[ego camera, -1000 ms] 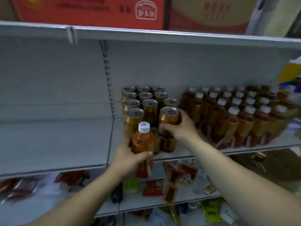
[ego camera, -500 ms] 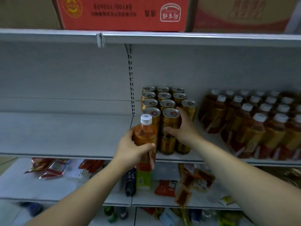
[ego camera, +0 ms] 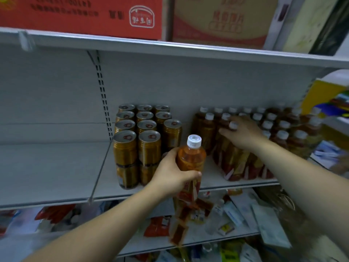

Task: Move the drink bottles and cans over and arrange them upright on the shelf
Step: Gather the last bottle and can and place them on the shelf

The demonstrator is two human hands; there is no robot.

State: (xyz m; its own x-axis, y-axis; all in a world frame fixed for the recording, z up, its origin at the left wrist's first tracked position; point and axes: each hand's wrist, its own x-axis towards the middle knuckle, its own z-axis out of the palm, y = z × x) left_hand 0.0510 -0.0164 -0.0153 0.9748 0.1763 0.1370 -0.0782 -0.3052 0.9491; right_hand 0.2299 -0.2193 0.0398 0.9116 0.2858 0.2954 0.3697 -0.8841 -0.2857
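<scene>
Left hand: fingers curled round orange bottle, upright, white cap up, held just in front of shelf edge, at gap between gold cans and bottle rows. Right hand: fingers spread straight, lying on caps at front-left of bottle rows.

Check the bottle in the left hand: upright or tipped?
Upright. The bottle has its cap on top, gripped by the left hand.
</scene>
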